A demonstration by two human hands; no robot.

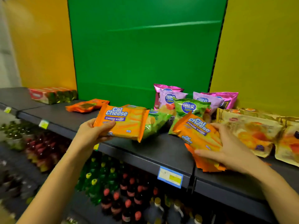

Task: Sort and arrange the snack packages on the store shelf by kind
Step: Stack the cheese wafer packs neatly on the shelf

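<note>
Two bare forearms are reached up from the bottom edge. An orange wafer pack (pixel 123 121) is gripped by the left hand (pixel 93 132), thumb on its face and fingers curled beneath, and is held clear above the front of the shelf (pixel 161 151). A small stack of wafer packs (pixel 199 136) is clasped by the right hand (pixel 233 151), thumb at the near end and fingers wrapped round the far side; at least two are counted, and lower edges suggest more, though the number cannot be told. The stack is held low over the dark grey shelf, right of centre.

Behind the hands, two green chip bags (pixel 189 110) are seen, one upright and one lying tipped. Four pink or purple chip bags (pixel 171 96) are stood against the green back panel (pixel 145 46), which is flanked by yellow panels (pixel 258 54). Pale cake bags (pixel 252 133) are spread at the right, just beside the stack. An orange packet (pixel 87 105) is laid flat farther left, and a red box row (pixel 51 94) is set at the far left. A blue price tag (pixel 169 176) is fixed to the shelf edge. Bottles (pixel 113 183) with red, yellow and green caps are crowded below.
</note>
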